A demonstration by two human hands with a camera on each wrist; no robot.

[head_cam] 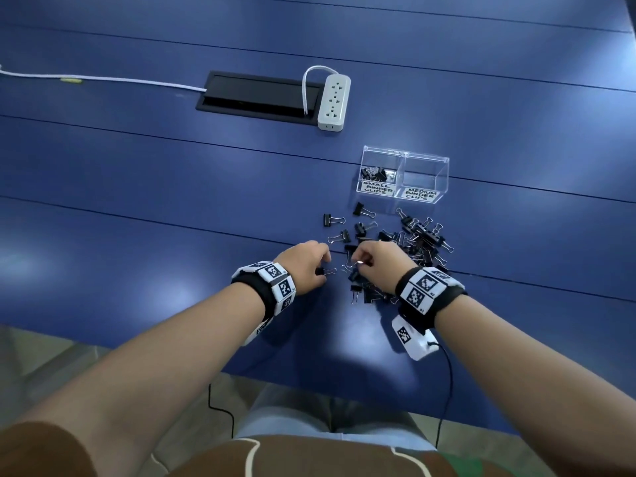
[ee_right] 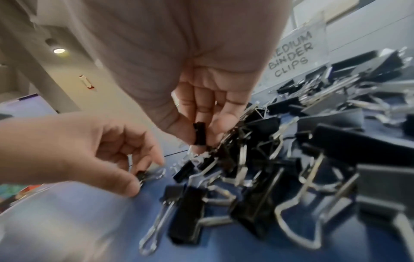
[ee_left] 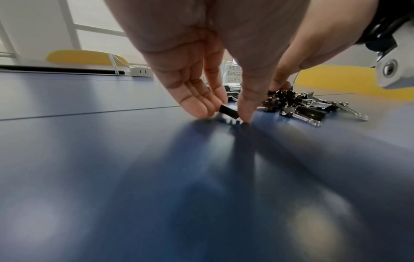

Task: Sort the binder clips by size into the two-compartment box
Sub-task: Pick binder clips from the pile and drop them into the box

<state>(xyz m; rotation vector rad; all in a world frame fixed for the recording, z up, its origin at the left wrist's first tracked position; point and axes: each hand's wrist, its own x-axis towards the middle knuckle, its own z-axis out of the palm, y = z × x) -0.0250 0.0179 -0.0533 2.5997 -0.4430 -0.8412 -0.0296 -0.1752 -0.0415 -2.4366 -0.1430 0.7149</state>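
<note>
A white power strip [head_cam: 334, 101] lies beside a black cable hatch [head_cam: 258, 98]; blue table [head_cam: 137, 173].

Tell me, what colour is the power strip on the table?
The power strip is white or light grey, clearest in the head view.

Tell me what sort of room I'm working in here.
Probably an office or meeting room: a long blue table with a recessed black cable hatch, a white power strip beside it, and yellow chair backs along the far side.
</note>
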